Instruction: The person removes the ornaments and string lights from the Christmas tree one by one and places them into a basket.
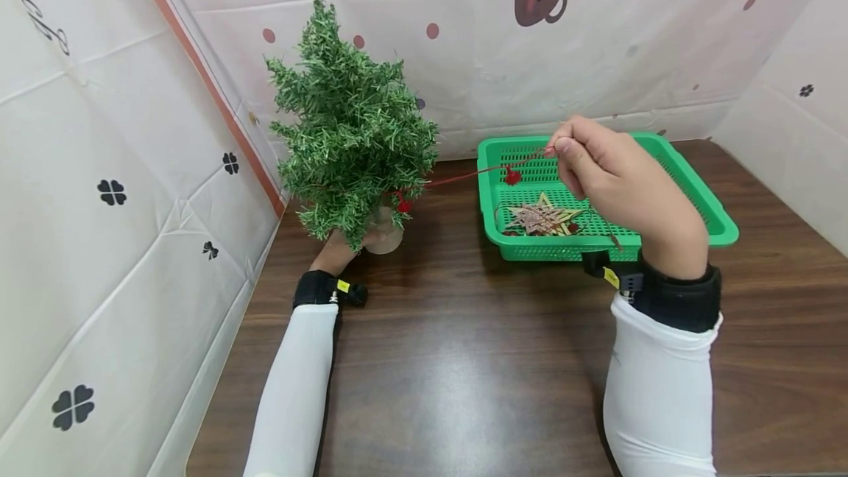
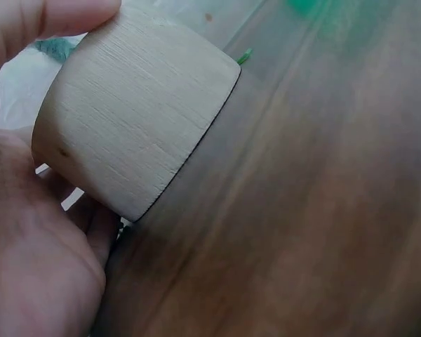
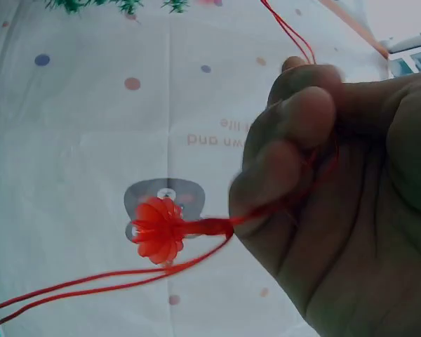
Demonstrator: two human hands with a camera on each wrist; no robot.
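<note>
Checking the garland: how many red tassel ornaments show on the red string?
2: one red tassel hangs over the green plastic basket near the right hand; another at the small green tree. Branches may hide more.

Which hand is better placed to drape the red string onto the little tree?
Right. The right hand already pinches the red string that runs to the tree, while the left hand grips the tree's wooden base.

R hand (image 1: pixel 619 175) pinches red string (image 1: pixel 464 177); L hand (image 1: pixel 341 249) holds tree (image 1: pixel 351 124).
</note>
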